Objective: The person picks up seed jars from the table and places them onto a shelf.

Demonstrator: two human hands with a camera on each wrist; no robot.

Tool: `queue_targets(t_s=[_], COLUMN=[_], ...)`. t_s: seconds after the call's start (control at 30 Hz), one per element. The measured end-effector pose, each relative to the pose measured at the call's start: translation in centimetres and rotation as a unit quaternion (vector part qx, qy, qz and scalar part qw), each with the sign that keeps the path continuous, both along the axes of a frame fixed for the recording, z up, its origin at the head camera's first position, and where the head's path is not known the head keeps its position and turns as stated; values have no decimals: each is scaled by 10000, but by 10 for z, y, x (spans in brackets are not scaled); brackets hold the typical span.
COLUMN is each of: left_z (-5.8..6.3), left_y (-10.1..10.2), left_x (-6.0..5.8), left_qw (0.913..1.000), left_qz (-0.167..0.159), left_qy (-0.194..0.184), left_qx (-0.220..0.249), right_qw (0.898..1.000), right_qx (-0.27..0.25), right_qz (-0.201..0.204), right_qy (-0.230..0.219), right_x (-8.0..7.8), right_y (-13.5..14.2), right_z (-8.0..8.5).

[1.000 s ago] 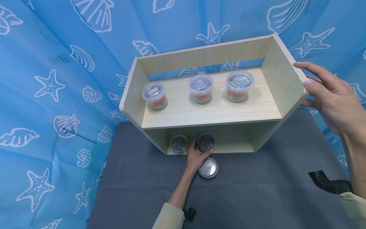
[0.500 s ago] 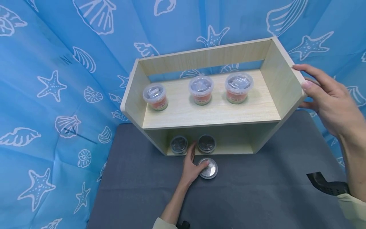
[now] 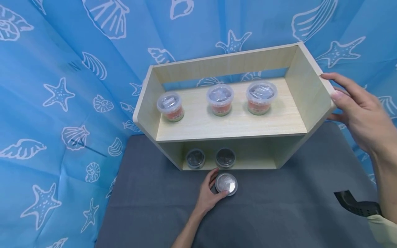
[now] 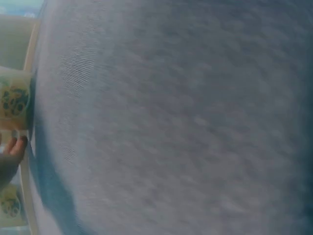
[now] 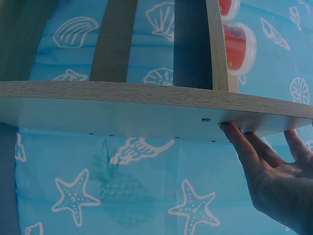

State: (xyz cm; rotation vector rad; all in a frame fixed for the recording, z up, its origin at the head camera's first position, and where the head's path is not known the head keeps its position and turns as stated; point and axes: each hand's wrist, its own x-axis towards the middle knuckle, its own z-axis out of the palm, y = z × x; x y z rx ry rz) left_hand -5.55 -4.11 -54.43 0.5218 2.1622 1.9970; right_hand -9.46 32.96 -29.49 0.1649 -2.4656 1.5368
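On the grey cloth, before a pale wooden shelf (image 3: 231, 136), stands a small clear-lidded tub (image 3: 225, 183). My left hand (image 3: 207, 196) is spread beside it, thumb touching the near rim and fingers around its left side, with a gap visible. In the left wrist view a tub with printed sides (image 4: 14, 103) appears at the left edge, by the fingertips (image 4: 19, 144). My right hand (image 3: 366, 110) rests its fingertips against the shelf's right side panel; in the right wrist view the fingers (image 5: 239, 147) lie nearly straight against the panel's outer face.
The upper shelf carries a left tub (image 3: 170, 106), a middle tub (image 3: 220, 100) and a right tub (image 3: 261, 97). Below, a dark-topped tub (image 3: 195, 158) and another dark-topped tub (image 3: 225, 157) stand near the front edge. A blue seashell curtain (image 3: 77, 103) hangs behind.
My left hand has let go of the right-hand tub on the lower shelf and drawn back to the tub on the cloth. The right hand stays at the side panel.
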Motion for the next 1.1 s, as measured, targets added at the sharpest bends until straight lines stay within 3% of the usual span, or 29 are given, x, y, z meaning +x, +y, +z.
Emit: queue_targets(t_s=[0.23, 0.3, 0.53, 0.67, 0.83, 0.97, 1.1], left_z=[-8, -21, -27, -48, -50, -49, -49], left_y=[-3, -3, 1, 2, 5, 9, 14], left_x=[5, 5, 8, 7, 6, 5, 6], left_qw=[9988, 9983, 9950, 9924, 9906, 9884, 9889], left_qz=[-292, -249, -25, 183, 317, 399, 312], left_qy=[-50, 100, 57, 95, 179, 497, 685], left_qx=[-386, -527, -997, -1216, -1316, -1377, -1280], right_qw=[9999, 9999, 10000, 9999, 9999, 9998, 9998], right_qx=[48, 46, -40, -62, -33, -51, -42], right_qz=[-137, -153, -5, 0, -9, -12, -69], right_qy=[-16, -32, 40, 90, 156, 202, 175], right_x=[0, 0, -1, -1, -1, -1, 0], right_y=[-2, -2, -3, -4, -5, -5, -6], right_z=[-1, -1, -1, -1, -3, -3, -4])
